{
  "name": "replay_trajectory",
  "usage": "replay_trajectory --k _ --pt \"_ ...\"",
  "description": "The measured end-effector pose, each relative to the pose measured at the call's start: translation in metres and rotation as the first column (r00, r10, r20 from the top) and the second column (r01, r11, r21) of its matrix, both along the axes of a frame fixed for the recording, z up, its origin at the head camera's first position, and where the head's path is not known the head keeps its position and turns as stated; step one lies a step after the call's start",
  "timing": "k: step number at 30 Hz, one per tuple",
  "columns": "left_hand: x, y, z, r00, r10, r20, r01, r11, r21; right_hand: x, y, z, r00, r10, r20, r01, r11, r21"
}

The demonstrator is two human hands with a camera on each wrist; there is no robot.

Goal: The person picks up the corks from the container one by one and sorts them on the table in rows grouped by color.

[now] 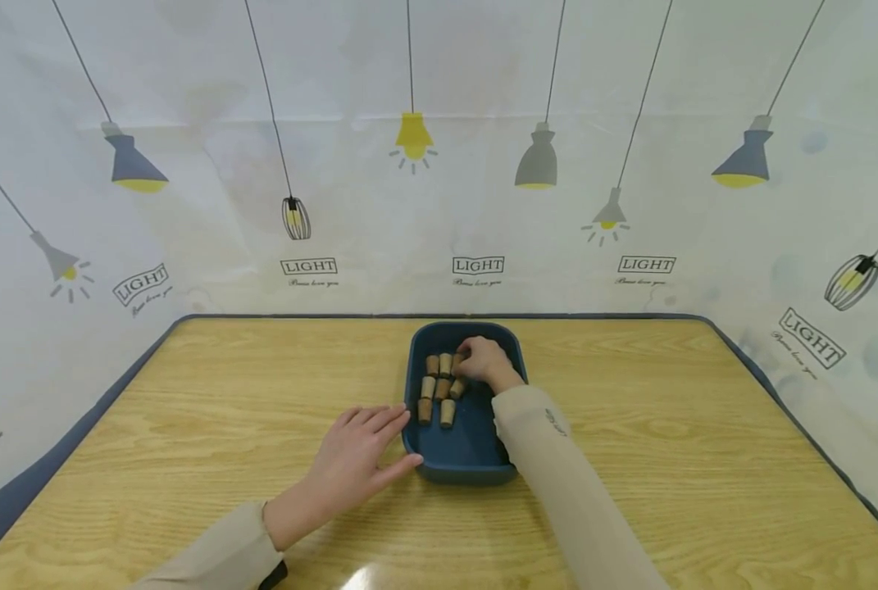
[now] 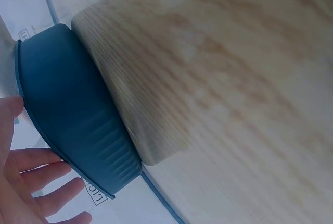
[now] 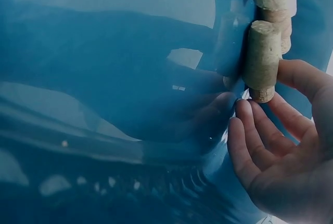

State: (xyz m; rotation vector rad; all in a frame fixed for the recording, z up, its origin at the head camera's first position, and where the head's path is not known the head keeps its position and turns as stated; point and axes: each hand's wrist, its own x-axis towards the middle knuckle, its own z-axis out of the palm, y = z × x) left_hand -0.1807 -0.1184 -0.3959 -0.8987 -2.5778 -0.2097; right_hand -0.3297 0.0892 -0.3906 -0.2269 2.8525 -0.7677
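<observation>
A dark blue tray holds several tapered corks in rows, such as a light cork and a reddish-brown one. My right hand reaches into the tray's far part, thumb and fingertips pinching a cork at the right end of the far row, partly hidden by the fingers. In the right wrist view a pale cork stands before those fingers. My left hand steadies the tray's left side: its relaxed fingers touch the rim and the thumb lies at the near-left corner.
The tray stands on a wood-grain table with a dark blue edging at the back. Behind rises a pale wall covering printed with hanging lamps and the word LIGHT. The tray's near part shows bare blue floor.
</observation>
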Motion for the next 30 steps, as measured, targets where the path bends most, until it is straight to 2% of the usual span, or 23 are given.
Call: replay_trajectory --k 12,21,30 --pt "0.0 0.0 0.002 1.0 0.002 0.002 -0.002 1.0 -0.009 0.0 0.005 0.005 0.998 -0.034 -0.049 0.035 0.999 0.014" --pt "0.002 0.0 0.001 1.0 0.0 0.027 -0.001 1.0 0.009 -0.001 0.008 0.028 0.99 0.077 -0.118 -0.08 0.997 -0.018" --pt "0.001 0.0 0.001 1.0 -0.005 0.02 0.004 1.0 0.01 0.005 0.02 0.053 0.968 0.182 -0.17 -0.183 0.983 0.012"
